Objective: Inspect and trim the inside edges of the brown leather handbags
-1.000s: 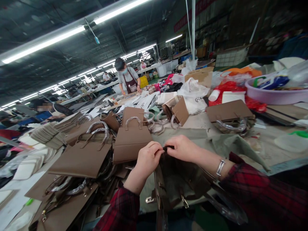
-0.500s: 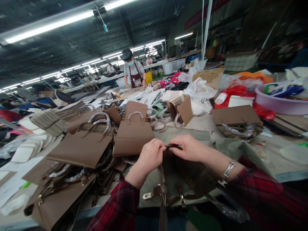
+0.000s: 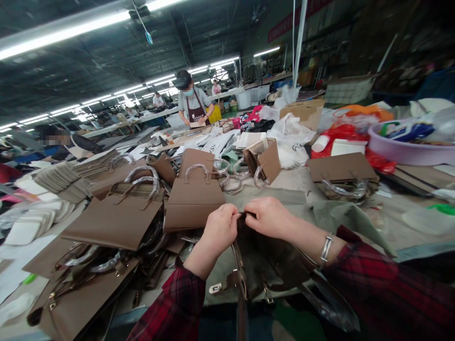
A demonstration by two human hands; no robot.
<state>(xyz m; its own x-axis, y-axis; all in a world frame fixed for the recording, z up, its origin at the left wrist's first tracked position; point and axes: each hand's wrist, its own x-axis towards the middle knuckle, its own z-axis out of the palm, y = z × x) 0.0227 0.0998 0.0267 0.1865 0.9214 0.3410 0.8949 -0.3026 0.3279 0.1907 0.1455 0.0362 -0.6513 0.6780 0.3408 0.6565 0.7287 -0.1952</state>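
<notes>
A brown handbag [image 3: 284, 265] lies at the table's near edge, right below my hands. My left hand [image 3: 221, 228] is closed, pinching the bag's upper edge between thumb and fingers. Close beside it, my right hand [image 3: 268, 217] is also closed on that edge, its fingers curled over. A strap with a metal clasp [image 3: 215, 288] hangs at the bag's left side. One plastic-wrapped handle [image 3: 329, 308] droops under my right forearm. The bag's far side is partly hidden by my hands.
Finished-looking brown handbags [image 3: 117, 215] are piled at the left, with another bag [image 3: 195, 203] just beyond my left hand. At the right lie a handbag [image 3: 341, 168] and a purple basin [image 3: 412, 149]. A co-worker [image 3: 194, 102] stands across the table.
My right hand has moved slightly left, closer to my left hand, and its fingers are more curled. The dark strip that showed under them is now mostly covered. The view has shifted a little.
</notes>
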